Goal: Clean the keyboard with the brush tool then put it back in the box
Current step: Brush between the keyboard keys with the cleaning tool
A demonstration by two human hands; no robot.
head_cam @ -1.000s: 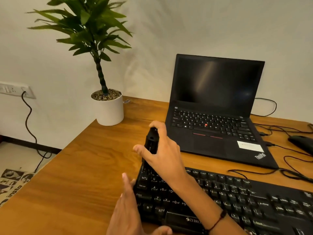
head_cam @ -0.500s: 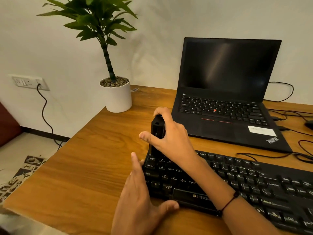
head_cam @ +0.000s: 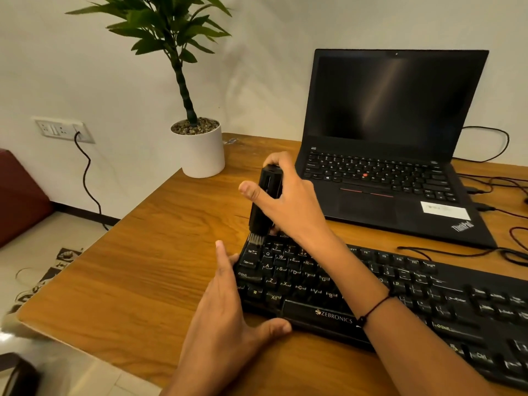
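Head view: right hand (head_cam: pixel 288 207) grips brush tool (head_cam: pixel 264 201) upright, bristles on the keyboard (head_cam: pixel 371 298) top-left keys; left hand (head_cam: pixel 228 310), fingers straight, thumb spread, braces the keyboard's left end near the desk (head_cam: pixel 128 267) front edge. Step judged: brushing; next calls for sweeping rightward along the rows. Behind: laptop (head_cam: pixel 394 144), potted plant (head_cam: pixel 197 132) at left edge, cables (head_cam: pixel 500 252) right; box not in view, nothing obstructs

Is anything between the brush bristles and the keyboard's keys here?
Nothing visible. The right hand holds the black brush tool upright, its grey bristles meeting the far-left corner keys of the black keyboard.
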